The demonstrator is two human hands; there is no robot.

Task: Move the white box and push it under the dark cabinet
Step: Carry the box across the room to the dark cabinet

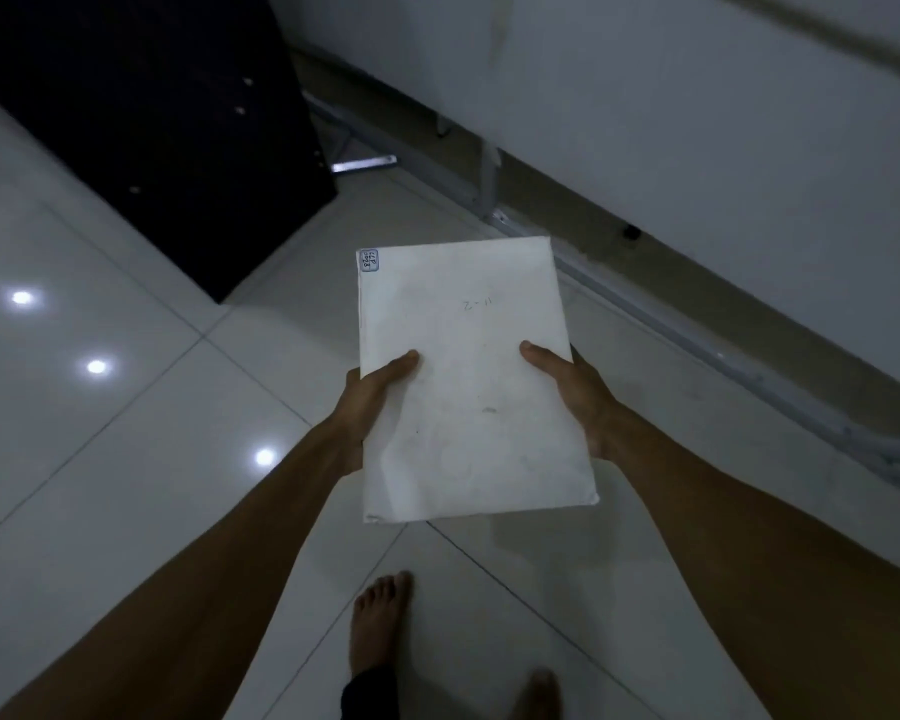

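A flat white box (468,376) is held in the air above the floor, its top face towards me, with a small label at its far left corner and faint handwriting. My left hand (372,402) grips its left edge, thumb on top. On the opposite edge sits my right hand (572,394), thumb also on top; the fingers of both hands are hidden under the box. The dark cabinet (146,122) stands on the floor at the upper left, well beyond the box.
Glossy white floor tiles (100,459) reflect ceiling lights. A white wall (697,122) with a metal rail and brackets (489,184) runs along the right. My bare feet (378,626) are on the floor below the box.
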